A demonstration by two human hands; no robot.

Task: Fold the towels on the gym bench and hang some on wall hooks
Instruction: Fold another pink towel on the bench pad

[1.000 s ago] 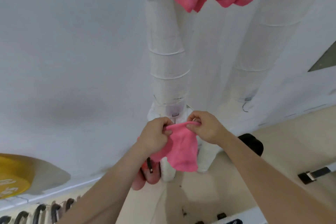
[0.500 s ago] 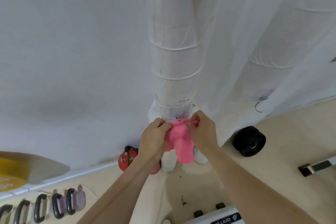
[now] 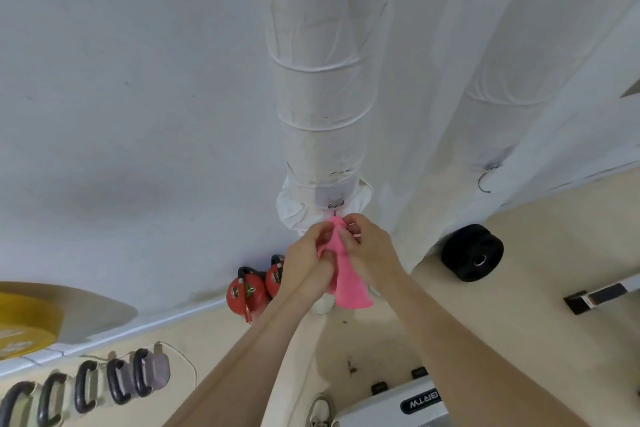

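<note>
A small pink towel [image 3: 349, 279] hangs down between my two hands in front of a white wrapped pipe [image 3: 320, 107]. My left hand [image 3: 310, 253] pinches its top left part and my right hand [image 3: 369, 248] pinches its top right, the hands close together. The towel's top edge sits just under a small metal hook [image 3: 335, 203] fixed low on the pipe; whether it touches the hook is hidden by my fingers. A second wire hook [image 3: 485, 180] hangs bare on the right wrapped pipe.
Two red fire extinguishers [image 3: 247, 293] stand at the wall foot. A black weight plate [image 3: 472, 251] lies on the floor at right. A row of kettlebells [image 3: 86, 388] lines the lower left, beside a yellow plate [image 3: 24, 322]. White gym equipment [image 3: 408, 406] sits near my feet.
My view tilted down, so the pink towels hung higher up left the frame. Both hands gathered the towel's top narrower and raised it toward the hook on the pipe.
</note>
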